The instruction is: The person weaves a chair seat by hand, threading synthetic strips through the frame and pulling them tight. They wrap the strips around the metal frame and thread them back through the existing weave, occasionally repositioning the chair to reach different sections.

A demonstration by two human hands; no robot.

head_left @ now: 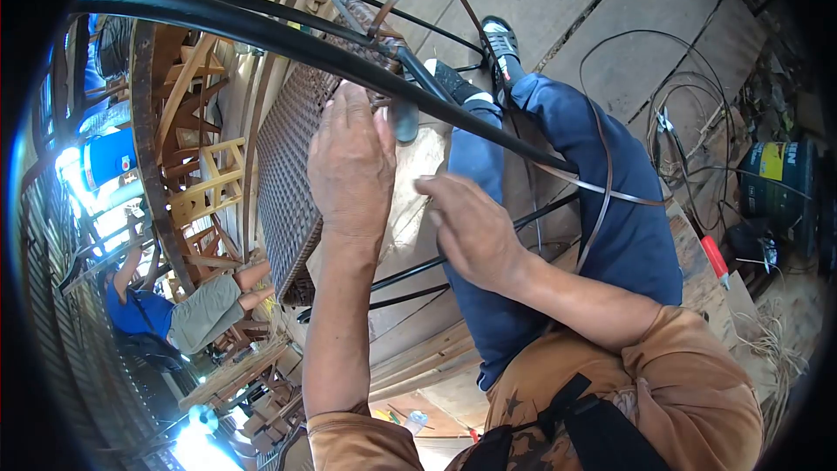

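Observation:
My left hand (pixel 351 161) lies at the edge of a brown woven panel (pixel 292 144), its back to the camera and its fingers together at the black frame tube (pixel 288 44). What its fingertips grip is hidden. Beside its thumb is a grey-blue rounded object (pixel 404 122). My right hand (pixel 475 231) hovers to the right of it, fingers stretched and thumb apart, holding nothing. A glossy brown strip (pixel 606 157) loops over the frame and across my blue trouser legs (pixel 610 235).
Pliers (pixel 665 122) and coiled strip lie on the plank floor (pixel 558 0) at right, near a red-handled tool (pixel 715 257) and a dark green container (pixel 772 179). Wooden frames (pixel 218 179) stand at left. A person in a blue shirt (pixel 139 310) is at lower left.

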